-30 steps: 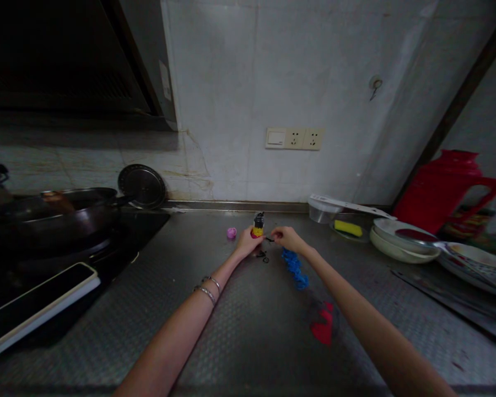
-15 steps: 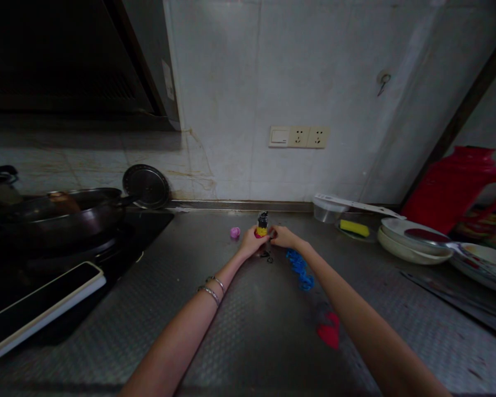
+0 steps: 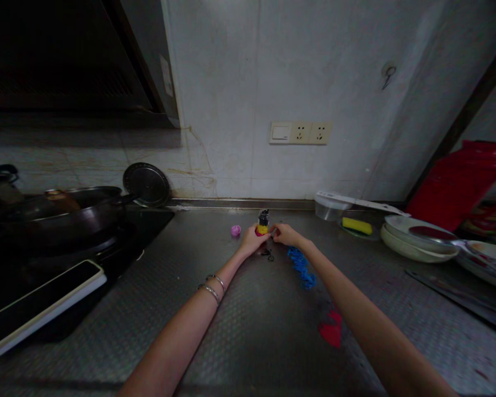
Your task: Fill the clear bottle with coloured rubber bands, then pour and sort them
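Around the lower part of a small upright jar-like object [image 3: 263, 219] my left hand [image 3: 251, 242] is closed. It shows black at the top, with yellow and red bands lower down; my fingers hide its base. Just to the right, my right hand [image 3: 286, 235] has its fingers pinched together close to it, and what they hold is too small to make out. Thin black strands [image 3: 269, 256] lie on the counter in front of my hands. A heap of curly blue strands [image 3: 301, 267] sits below my right wrist. Left of the object is a small pink lump [image 3: 236, 231].
A red piece [image 3: 331, 331] lies beside my right forearm. To the right are a yellow sponge [image 3: 356, 225], stacked bowls [image 3: 413, 251], a knife [image 3: 450, 298] and a red thermos jug [image 3: 454, 184]. At left, a pan [image 3: 78, 218] stands on the stove near a white-edged slab [image 3: 45, 311].
The view has shifted slightly, so things on the right appear a little further right. My hands stay at the jar-like object, in nearly the same pose.
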Action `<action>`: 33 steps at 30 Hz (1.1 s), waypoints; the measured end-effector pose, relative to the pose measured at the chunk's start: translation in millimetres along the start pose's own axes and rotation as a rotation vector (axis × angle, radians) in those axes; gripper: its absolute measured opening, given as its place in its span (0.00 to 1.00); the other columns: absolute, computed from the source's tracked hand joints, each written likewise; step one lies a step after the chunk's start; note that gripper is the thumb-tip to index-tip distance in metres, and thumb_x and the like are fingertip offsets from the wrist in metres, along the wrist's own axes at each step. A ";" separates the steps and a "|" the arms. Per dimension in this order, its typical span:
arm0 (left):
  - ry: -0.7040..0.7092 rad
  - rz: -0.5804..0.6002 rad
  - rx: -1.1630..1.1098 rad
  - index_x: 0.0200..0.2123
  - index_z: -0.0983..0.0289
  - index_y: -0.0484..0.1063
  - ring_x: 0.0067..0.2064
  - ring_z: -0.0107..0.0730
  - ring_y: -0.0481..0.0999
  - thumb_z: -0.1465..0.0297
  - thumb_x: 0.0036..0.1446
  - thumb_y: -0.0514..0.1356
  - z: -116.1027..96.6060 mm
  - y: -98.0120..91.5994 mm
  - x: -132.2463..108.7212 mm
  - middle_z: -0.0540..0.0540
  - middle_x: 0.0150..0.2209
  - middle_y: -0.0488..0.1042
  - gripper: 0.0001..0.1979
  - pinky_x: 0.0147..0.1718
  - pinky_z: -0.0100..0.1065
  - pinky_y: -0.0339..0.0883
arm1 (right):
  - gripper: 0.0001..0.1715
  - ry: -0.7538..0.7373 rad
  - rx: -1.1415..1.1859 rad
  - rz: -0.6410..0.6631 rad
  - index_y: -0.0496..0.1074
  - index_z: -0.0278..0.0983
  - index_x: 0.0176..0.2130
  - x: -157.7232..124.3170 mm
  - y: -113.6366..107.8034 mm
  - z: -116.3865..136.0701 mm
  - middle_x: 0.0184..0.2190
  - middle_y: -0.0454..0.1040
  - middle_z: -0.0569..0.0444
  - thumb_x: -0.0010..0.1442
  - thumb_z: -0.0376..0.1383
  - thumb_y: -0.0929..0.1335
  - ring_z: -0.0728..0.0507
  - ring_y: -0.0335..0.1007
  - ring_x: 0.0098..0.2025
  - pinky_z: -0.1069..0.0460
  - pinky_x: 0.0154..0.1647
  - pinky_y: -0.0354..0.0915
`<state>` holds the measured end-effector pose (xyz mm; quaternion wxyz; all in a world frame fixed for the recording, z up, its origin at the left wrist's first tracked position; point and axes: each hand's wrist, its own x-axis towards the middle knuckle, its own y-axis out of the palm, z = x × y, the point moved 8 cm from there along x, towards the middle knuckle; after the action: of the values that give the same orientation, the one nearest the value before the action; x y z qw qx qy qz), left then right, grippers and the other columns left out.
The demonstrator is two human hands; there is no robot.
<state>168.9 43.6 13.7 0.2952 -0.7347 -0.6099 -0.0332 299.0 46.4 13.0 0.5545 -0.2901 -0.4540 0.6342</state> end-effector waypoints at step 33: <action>0.025 -0.005 0.006 0.37 0.67 0.69 0.32 0.28 0.69 0.65 0.44 0.62 -8.3 -2.8 -4.7 0.53 0.32 0.72 0.16 0.31 0.28 0.60 | 0.08 -0.322 -0.007 -0.329 0.76 0.34 0.32 -0.4 -110.7 97.0 0.31 0.73 0.51 0.50 0.32 0.67 0.48 0.66 0.32 0.55 0.35 0.61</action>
<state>167.7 35.8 19.7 0.3049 -0.7319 -0.6080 -0.0415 263.3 18.3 153.0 0.5696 -0.1090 -0.5800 0.5721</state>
